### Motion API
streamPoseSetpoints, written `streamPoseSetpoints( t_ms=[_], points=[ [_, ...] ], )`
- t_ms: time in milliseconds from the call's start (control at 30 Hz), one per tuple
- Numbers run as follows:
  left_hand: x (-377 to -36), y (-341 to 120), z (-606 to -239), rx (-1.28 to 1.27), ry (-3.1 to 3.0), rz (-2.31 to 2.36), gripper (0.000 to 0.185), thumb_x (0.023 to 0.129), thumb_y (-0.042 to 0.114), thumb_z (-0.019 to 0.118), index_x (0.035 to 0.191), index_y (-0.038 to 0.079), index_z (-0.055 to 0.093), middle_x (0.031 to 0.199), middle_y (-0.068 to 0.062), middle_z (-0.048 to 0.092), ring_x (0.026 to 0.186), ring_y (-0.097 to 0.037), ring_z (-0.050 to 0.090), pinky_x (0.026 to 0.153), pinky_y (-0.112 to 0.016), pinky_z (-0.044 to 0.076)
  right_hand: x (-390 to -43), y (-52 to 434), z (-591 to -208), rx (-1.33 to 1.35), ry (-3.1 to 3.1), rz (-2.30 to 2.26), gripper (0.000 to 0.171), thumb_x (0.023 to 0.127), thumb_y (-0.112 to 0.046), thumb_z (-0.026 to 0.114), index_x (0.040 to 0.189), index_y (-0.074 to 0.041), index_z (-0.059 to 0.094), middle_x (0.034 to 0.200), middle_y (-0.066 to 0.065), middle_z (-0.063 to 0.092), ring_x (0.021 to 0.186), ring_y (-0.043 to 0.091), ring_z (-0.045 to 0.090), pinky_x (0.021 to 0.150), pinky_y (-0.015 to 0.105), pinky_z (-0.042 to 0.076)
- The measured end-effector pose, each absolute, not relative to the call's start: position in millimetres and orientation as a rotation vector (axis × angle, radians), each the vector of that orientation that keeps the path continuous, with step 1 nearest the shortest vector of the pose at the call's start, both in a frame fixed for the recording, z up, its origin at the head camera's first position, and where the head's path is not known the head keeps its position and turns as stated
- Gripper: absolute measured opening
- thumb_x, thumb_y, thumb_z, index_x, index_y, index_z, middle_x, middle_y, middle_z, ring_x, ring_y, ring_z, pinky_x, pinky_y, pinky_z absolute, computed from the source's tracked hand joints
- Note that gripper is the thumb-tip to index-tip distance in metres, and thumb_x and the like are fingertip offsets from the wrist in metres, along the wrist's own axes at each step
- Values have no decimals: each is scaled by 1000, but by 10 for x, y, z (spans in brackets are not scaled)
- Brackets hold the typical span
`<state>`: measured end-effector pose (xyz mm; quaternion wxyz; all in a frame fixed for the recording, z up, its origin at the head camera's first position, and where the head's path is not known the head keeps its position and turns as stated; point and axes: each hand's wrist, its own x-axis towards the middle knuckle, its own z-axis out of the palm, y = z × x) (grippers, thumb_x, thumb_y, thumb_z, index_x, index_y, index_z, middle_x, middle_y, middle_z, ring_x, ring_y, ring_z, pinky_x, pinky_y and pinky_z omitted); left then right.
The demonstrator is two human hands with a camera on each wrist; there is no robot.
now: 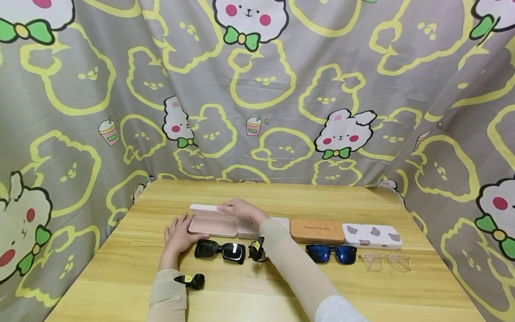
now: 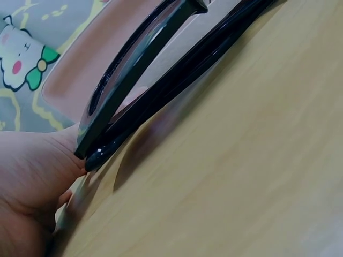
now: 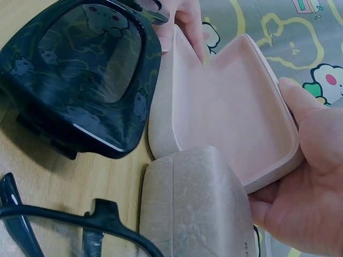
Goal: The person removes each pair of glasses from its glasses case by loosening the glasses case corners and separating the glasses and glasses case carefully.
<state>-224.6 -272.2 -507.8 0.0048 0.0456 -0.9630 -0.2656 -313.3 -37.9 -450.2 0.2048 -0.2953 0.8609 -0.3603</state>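
left hand point(image 1: 179, 235) lying flat, touching pink case point(image 1: 213, 223) left end | right hand point(image 1: 241, 209) gripping its lid | black sunglasses point(image 1: 220, 250) sitting just near

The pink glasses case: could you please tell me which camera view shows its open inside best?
The right wrist view: the pink glasses case fills it, lid raised, its inside visible. The head view shows it small, between both hands. The left wrist view catches only a blurred pink part behind the black sunglasses.

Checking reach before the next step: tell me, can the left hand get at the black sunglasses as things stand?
Probably yes. The left hand rests by the open pink case, and the black sunglasses lie on the table beside it with nothing between.
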Motion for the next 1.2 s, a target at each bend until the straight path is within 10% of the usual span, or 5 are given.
streamPoseSetpoints(
  t_ms=[1200],
  points=[
    [-2229,-2706,-5062,131,-2983,-815,101,70,62,76,149,11,38,159,-21,24,146,-51,8,113,-73,-2,-3094,-385,-4501,-998,2478,-885,49,85,-46,72,128,-24,65,135,0,63,117,16,61,104,34,48]
  ],
)
